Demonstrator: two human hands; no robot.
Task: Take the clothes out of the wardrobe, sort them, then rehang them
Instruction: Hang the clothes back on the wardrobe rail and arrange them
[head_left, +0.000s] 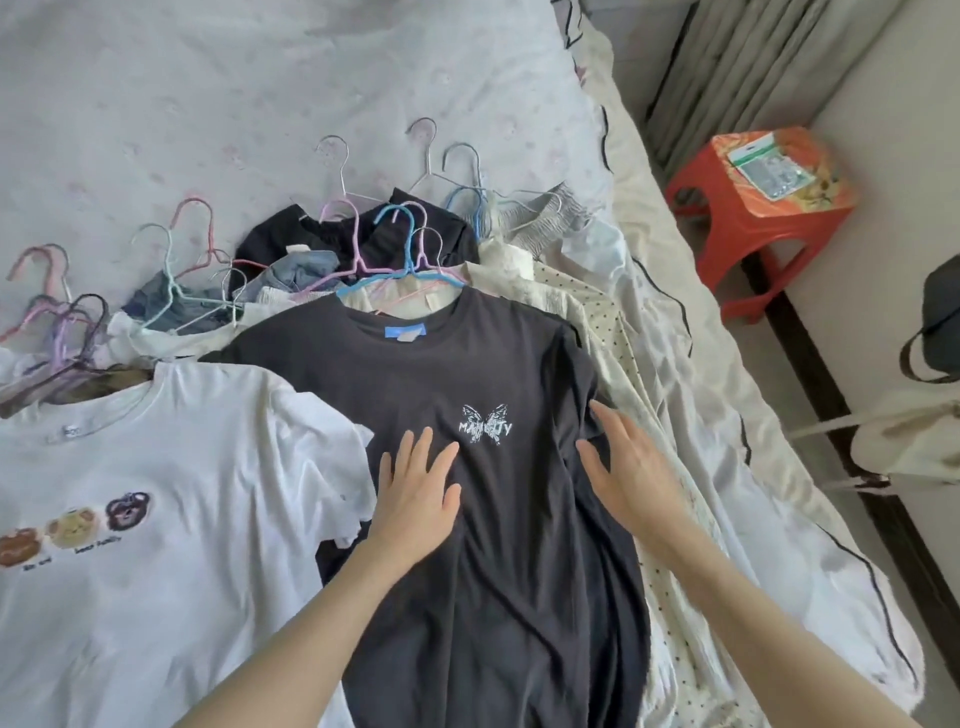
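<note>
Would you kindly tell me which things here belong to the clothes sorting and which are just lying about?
Belong to the job:
dark T-shirt, under both hands
white T-shirt
dotted garment
hangers
left hand
right hand

Just lying about:
red stool
packet on it
bag

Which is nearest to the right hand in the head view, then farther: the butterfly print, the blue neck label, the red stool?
From the right hand:
1. Butterfly print, just to its left on the dark T-shirt.
2. Blue neck label, up at the collar.
3. Red stool, on the floor beyond the bed's right edge.
</note>
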